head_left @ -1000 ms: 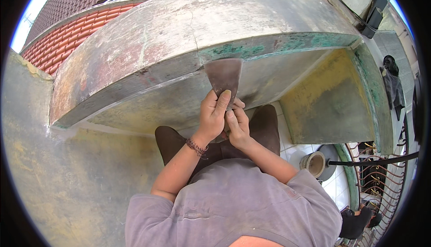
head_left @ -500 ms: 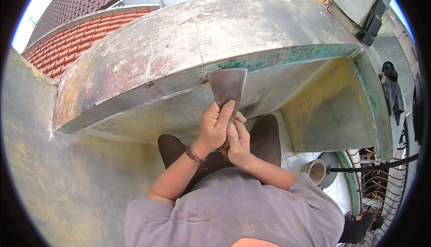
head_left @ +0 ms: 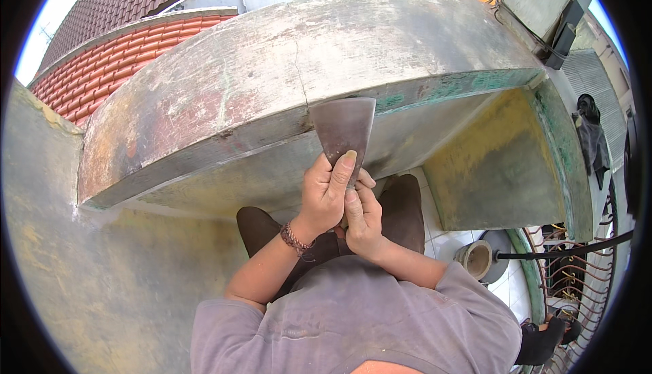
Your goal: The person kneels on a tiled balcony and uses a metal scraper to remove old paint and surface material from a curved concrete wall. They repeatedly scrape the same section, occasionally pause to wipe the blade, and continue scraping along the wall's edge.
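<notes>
A wide, flat metal scraper (head_left: 345, 126) points away from me, its broad blade flaring toward the front edge of a weathered concrete parapet (head_left: 244, 61). My left hand (head_left: 324, 194) grips it low on the blade, thumb flat along the metal. Just to the right, my right hand (head_left: 363, 221) is closed around its lower part, thumb pointing up; the handle is mostly hidden by the fingers. The blade's far end overlaps the parapet's narrow edge face, where worn green paint (head_left: 468, 85) shows to the right. Whether metal touches concrete, I cannot tell.
A yellowed, stained wall (head_left: 129, 286) rises at left, another yellow panel (head_left: 502, 163) at right. On white floor tiles at right stands a round pot-like container (head_left: 474, 258), near a black pole and curled metal railing (head_left: 577, 279). Dark cloth (head_left: 593, 139) hangs at far right.
The scraper's blade has shifted slightly forward, up over the parapet's edge, and less green paint shows just beyond it. Both hands keep the same grip.
</notes>
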Action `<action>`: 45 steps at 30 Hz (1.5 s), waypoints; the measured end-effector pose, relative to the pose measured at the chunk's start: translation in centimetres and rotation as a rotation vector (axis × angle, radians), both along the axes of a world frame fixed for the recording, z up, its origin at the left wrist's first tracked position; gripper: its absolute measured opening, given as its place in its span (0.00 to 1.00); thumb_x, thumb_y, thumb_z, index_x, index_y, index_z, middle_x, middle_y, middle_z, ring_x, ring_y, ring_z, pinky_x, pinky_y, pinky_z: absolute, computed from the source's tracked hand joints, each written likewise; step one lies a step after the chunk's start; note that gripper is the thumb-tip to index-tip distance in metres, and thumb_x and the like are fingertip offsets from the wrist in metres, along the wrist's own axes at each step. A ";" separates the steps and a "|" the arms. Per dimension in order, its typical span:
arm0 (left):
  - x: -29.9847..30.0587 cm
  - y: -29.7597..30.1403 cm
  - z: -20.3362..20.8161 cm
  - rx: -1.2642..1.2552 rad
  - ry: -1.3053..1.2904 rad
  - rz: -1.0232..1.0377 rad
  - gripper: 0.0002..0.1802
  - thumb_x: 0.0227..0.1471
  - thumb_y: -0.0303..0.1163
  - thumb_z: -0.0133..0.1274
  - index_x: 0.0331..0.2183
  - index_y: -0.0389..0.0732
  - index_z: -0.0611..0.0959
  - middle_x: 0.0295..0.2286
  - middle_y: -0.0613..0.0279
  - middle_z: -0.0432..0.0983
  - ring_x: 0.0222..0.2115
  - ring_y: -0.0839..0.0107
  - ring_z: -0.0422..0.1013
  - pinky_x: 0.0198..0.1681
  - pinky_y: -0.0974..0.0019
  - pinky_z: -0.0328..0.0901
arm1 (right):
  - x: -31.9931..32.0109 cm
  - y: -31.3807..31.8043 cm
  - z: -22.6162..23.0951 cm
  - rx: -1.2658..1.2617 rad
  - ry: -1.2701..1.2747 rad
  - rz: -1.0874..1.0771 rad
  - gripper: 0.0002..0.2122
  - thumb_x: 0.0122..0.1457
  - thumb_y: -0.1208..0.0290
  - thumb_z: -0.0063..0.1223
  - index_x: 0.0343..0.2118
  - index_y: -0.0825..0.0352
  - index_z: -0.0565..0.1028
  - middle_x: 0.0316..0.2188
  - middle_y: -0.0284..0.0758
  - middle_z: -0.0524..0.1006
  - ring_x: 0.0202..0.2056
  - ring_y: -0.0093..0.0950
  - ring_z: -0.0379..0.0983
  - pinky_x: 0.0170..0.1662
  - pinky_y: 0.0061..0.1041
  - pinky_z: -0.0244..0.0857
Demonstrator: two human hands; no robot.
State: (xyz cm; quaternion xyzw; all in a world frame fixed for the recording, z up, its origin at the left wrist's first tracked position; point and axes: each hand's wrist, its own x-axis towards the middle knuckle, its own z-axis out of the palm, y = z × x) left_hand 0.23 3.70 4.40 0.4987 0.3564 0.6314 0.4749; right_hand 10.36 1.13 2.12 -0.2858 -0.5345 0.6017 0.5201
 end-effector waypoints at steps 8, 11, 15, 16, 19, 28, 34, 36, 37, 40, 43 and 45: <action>0.0 -0.3 0.0 -0.047 -0.050 -0.026 0.14 0.66 0.39 0.44 0.37 0.36 0.73 0.23 0.59 0.78 0.25 0.74 0.76 0.28 0.71 0.70 | 0.1 -0.7 -0.3 0.004 -0.004 -0.025 0.17 0.71 0.63 0.35 0.48 0.75 0.67 0.17 0.29 0.69 0.14 0.15 0.63 0.16 0.16 0.56; 0.1 -0.5 -0.1 -0.046 -0.049 -0.031 0.15 0.66 0.39 0.45 0.37 0.36 0.74 0.23 0.59 0.78 0.25 0.74 0.76 0.28 0.71 0.70 | 0.0 -0.9 -0.6 0.019 -0.030 -0.065 0.17 0.71 0.64 0.36 0.48 0.75 0.67 0.16 0.28 0.69 0.14 0.15 0.63 0.16 0.16 0.56; -0.4 0.1 1.0 -0.021 -0.059 -0.043 0.14 0.66 0.39 0.44 0.37 0.35 0.74 0.23 0.59 0.78 0.25 0.74 0.76 0.28 0.71 0.70 | -0.3 -0.2 0.8 0.043 -0.035 -0.065 0.17 0.71 0.63 0.36 0.48 0.76 0.67 0.16 0.28 0.69 0.14 0.15 0.63 0.16 0.16 0.56; -0.5 0.3 1.3 -0.018 -0.049 -0.045 0.14 0.66 0.39 0.44 0.38 0.35 0.74 0.23 0.59 0.78 0.25 0.74 0.76 0.28 0.71 0.70 | -0.4 0.1 1.0 0.054 -0.033 -0.059 0.17 0.71 0.63 0.36 0.48 0.76 0.67 0.16 0.28 0.69 0.14 0.15 0.63 0.16 0.16 0.56; 0.0 -0.6 -0.1 -0.056 -0.040 -0.021 0.14 0.65 0.38 0.45 0.38 0.35 0.74 0.23 0.59 0.78 0.25 0.74 0.76 0.27 0.71 0.70 | -0.2 -1.0 -0.2 0.005 -0.030 -0.070 0.17 0.71 0.63 0.36 0.48 0.76 0.67 0.16 0.28 0.69 0.13 0.15 0.63 0.16 0.17 0.56; 0.0 -0.7 -0.5 -0.056 -0.047 -0.021 0.14 0.66 0.38 0.44 0.37 0.35 0.74 0.23 0.58 0.78 0.24 0.74 0.76 0.27 0.71 0.70 | -0.1 -1.3 -0.6 -0.021 -0.059 -0.075 0.17 0.70 0.63 0.37 0.48 0.76 0.67 0.14 0.28 0.69 0.13 0.16 0.64 0.16 0.17 0.56; -0.1 -0.3 -0.3 -0.041 -0.067 -0.028 0.13 0.66 0.37 0.44 0.38 0.35 0.73 0.23 0.58 0.78 0.24 0.73 0.76 0.28 0.71 0.70 | -0.2 -0.7 -1.0 0.007 -0.065 -0.077 0.17 0.70 0.64 0.38 0.49 0.77 0.67 0.14 0.28 0.69 0.13 0.15 0.64 0.16 0.18 0.56; -0.1 -0.2 -0.1 -0.017 -0.070 -0.028 0.13 0.66 0.37 0.44 0.38 0.36 0.73 0.23 0.58 0.78 0.24 0.73 0.76 0.28 0.71 0.70 | -0.3 -0.6 -0.7 0.023 -0.063 -0.085 0.17 0.70 0.65 0.39 0.49 0.77 0.67 0.14 0.27 0.69 0.14 0.15 0.64 0.16 0.17 0.56; 0.0 -0.3 -0.2 -0.013 -0.077 -0.026 0.13 0.66 0.37 0.44 0.38 0.36 0.73 0.23 0.58 0.78 0.24 0.73 0.76 0.28 0.71 0.70 | -0.2 -0.8 -0.7 0.024 -0.067 -0.088 0.17 0.70 0.66 0.39 0.49 0.77 0.67 0.14 0.27 0.69 0.14 0.15 0.64 0.16 0.17 0.56; -0.1 -0.2 0.0 -0.004 -0.073 -0.026 0.13 0.66 0.37 0.44 0.38 0.36 0.73 0.23 0.58 0.78 0.24 0.73 0.76 0.28 0.70 0.70 | -0.3 -0.5 -1.0 0.031 -0.043 -0.076 0.16 0.70 0.66 0.39 0.49 0.78 0.67 0.14 0.28 0.69 0.14 0.15 0.64 0.16 0.18 0.56; 0.0 -0.4 -0.5 -0.008 -0.060 -0.012 0.13 0.66 0.38 0.44 0.38 0.36 0.73 0.23 0.58 0.78 0.24 0.73 0.76 0.28 0.70 0.70 | -0.3 -0.7 -1.4 0.059 -0.092 -0.118 0.16 0.70 0.66 0.39 0.48 0.78 0.68 0.14 0.27 0.69 0.14 0.15 0.64 0.16 0.18 0.56; -0.1 0.0 -0.1 -0.002 -0.066 -0.020 0.13 0.66 0.38 0.43 0.38 0.37 0.73 0.23 0.57 0.78 0.24 0.71 0.77 0.27 0.69 0.70 | -0.4 -0.3 -0.7 0.095 -0.100 -0.111 0.16 0.70 0.64 0.36 0.47 0.75 0.67 0.17 0.27 0.70 0.15 0.14 0.64 0.17 0.16 0.57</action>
